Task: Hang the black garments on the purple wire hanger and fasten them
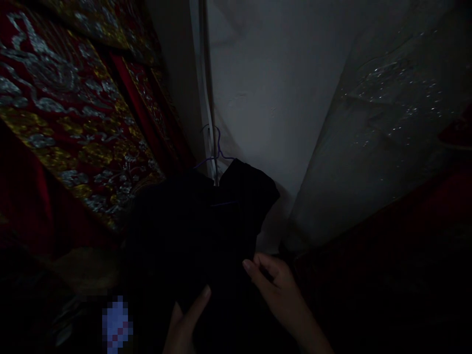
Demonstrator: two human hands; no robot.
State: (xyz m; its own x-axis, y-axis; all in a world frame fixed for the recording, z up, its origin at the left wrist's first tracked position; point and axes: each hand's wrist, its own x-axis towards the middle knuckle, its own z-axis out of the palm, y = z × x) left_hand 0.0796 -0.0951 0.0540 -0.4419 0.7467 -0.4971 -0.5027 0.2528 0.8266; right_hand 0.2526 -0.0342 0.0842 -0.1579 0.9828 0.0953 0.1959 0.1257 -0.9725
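Note:
A black short-sleeved garment [199,231] hangs on a thin purple wire hanger [220,147], its hook up by a pale vertical strip. My right hand [275,285] pinches the garment's right edge between thumb and fingers, below the sleeve. Lower down, my left hand [188,319] lies against the dark cloth with its thumb raised; its other fingers are mostly hidden, so its grip does not show. Deep shadow swallows the garment's folds and lower part.
Red cloth with gold and silver embroidery [84,113] hangs at the left. Behind the garment stands a pale wall [269,98]. A glittering translucent sheet [368,123] covers the right side, with dark red fabric [435,201] below it. A pixelated bluish patch [117,322] shows at lower left.

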